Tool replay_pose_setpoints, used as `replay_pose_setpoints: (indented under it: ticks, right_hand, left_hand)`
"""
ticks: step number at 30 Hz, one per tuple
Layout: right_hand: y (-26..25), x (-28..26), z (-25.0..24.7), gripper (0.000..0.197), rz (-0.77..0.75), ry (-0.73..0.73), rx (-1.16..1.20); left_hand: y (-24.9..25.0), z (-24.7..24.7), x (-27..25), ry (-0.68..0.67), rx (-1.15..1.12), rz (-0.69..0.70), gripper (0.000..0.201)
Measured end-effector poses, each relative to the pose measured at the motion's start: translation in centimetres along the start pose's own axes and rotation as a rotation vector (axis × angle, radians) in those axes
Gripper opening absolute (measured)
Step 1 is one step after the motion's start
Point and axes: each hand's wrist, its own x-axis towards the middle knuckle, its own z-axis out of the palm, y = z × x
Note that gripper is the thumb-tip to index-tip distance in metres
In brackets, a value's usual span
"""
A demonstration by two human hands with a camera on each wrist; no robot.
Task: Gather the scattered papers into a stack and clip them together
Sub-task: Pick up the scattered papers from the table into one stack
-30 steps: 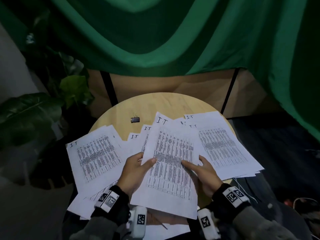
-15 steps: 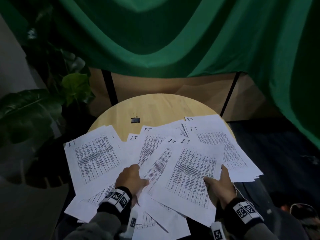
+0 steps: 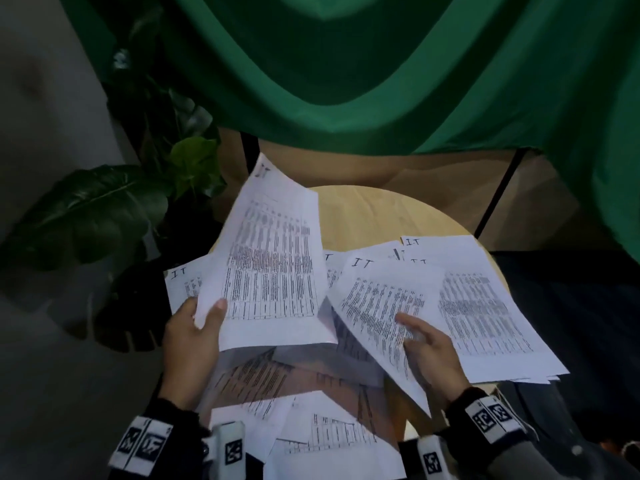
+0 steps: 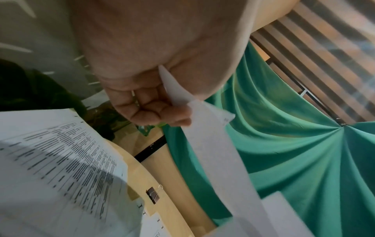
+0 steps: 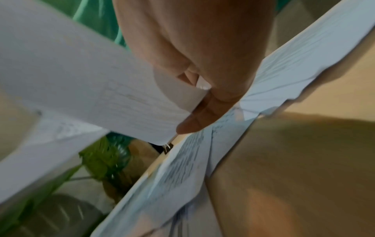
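Observation:
Several printed paper sheets lie scattered over a round wooden table. My left hand pinches one sheet by its near left corner and holds it raised, tilted toward the left. In the left wrist view the left hand has its fingers curled under that sheet. My right hand grips another sheet at its near edge, thumb on top. A fanned pile lies to its right. A black binder clip sits on the bare wood; the raised sheet hides it in the head view.
More sheets overhang the table's near edge by my wrists. A large-leafed plant stands at the left of the table. Green cloth hangs behind it, above a wooden panel. Dark floor lies to the right.
My left hand has picked up a sheet and raised it off the table to the left. My right hand's sheet has swung to the right, its near edge lifted.

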Motion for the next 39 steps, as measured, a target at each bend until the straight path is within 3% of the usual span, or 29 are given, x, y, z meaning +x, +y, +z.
replay_pose_setpoints:
  ticks: [3,5,8,11,14,16,17,19,21,22,24,25,27,29,31,34,36,39]
  right_hand:
    - [0.8,1.3,1.9,0.056,0.078,-0.001,-0.086]
    - [1.5,1.8,2.5,0.060,0.119,-0.027,-0.114]
    - [1.2,1.7,3.9,0.056,0.090,-0.084,-0.087]
    - [-0.3,1.0,5.6,0.031,0.085,-0.071,0.075]
    - [-1.0,0.5,6.8,0.057,0.211,-0.091,0.106]
    - [-0.6,0.8,7.5,0.037,0.196,-0.125,0.075]
    - [-0.4,0.9,7.9,0.023,0.166,-0.135,0.085]
    - [0.4,1.3,8.0,0.016,0.145,-0.077,0.029]
    - [1.7,2.1,7.9,0.016,0.126,-0.005,0.038]
    - [3.0,2.9,7.6,0.017,0.130,0.033,0.073]
    - [5.5,4.1,7.0,0.050,0.164,0.085,0.107]
    - [6.9,4.8,6.5,0.060,0.155,0.073,0.108]
    - [7.6,5.1,6.0,0.032,0.143,0.026,0.004]
    - [7.5,5.1,5.6,0.018,0.112,0.025,-0.053]
    - [7.9,5.1,5.5,0.031,0.107,0.041,-0.080]
    - [11.9,7.5,3.9,0.078,0.101,0.018,-0.068]
    - [9.0,5.5,4.6,0.105,0.103,-0.010,-0.049]
    - [4.9,2.6,5.7,0.077,0.056,0.007,-0.126]
  left_hand:
    - [-0.1,-0.3,-0.4,0.145,-0.135,0.000,0.012]
    - [-0.3,-0.7,-0.3,0.164,-0.178,0.007,0.014]
    - [-1.6,-0.3,-0.3,0.003,-0.119,-0.032,0.010]
    - [-4.8,1.4,-0.6,-0.169,0.080,-0.076,0.013]
    - [-7.7,3.3,-1.4,-0.307,0.185,-0.124,0.020]
    - [-8.3,4.2,-1.7,-0.359,0.257,-0.140,0.027]
    - [-8.7,4.2,-1.5,-0.349,0.281,-0.141,0.027]
    - [-8.9,3.6,-0.4,-0.265,0.347,-0.113,0.024]
    - [-9.7,2.2,2.1,-0.077,0.500,-0.092,0.046]
    - [-9.9,1.2,3.3,0.006,0.598,-0.134,0.061]
    - [-11.7,-1.0,6.3,0.088,0.697,-0.302,0.084]
    - [-12.6,-2.1,7.5,0.098,0.631,-0.372,0.087]
    - [-13.8,-3.5,9.2,0.102,0.409,-0.440,0.075]
    - [-13.5,-4.0,9.7,0.102,0.429,-0.397,0.043]
    - [-12.6,-4.2,9.8,0.108,0.566,-0.318,0.017]
    - [-10.9,-4.4,9.7,0.087,0.712,-0.201,0.017]
    - [-9.0,-4.5,9.2,0.084,0.724,-0.125,0.018]
    - [-5.4,-4.8,8.7,0.131,0.674,0.041,0.026]
